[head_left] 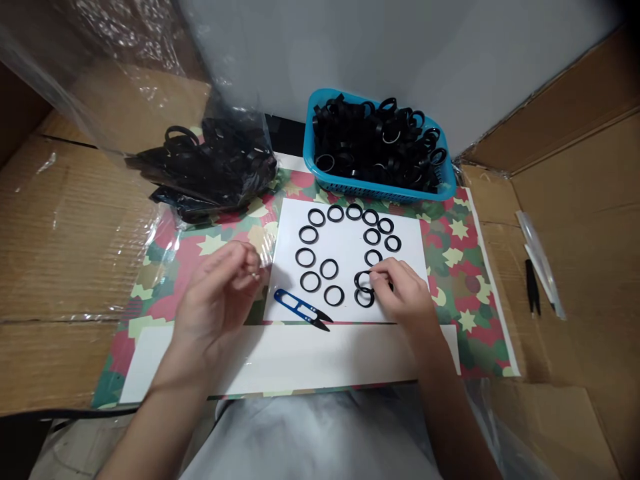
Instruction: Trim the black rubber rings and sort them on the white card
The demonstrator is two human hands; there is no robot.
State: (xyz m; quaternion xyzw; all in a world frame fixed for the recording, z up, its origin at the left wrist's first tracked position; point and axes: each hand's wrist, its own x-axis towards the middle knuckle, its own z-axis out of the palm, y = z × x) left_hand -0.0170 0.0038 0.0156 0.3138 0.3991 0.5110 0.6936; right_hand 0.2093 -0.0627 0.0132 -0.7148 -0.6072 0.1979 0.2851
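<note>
My right hand (404, 291) pinches a black ring (357, 283) between thumb and fingers, just above the white sheet (345, 243). The held ring overlaps another black ring (365, 304) that lies below it. Several more black rings, such as one ring (311, 282) at the left, lie spread over the sheet in a rough loop. My left hand (217, 290) hovers left of the sheet with its fingers curled closed; whether anything is inside them is hidden. Blue thread snips (300, 308) lie at the sheet's lower left, between my hands.
A blue basket (380, 192) heaped with black rings stands at the back. To the left, a clear plastic bag (240, 113) holds more black pieces. Black tweezers (533, 287) lie at the right by cardboard walls (590, 220). A white strip (310, 360) runs along the front.
</note>
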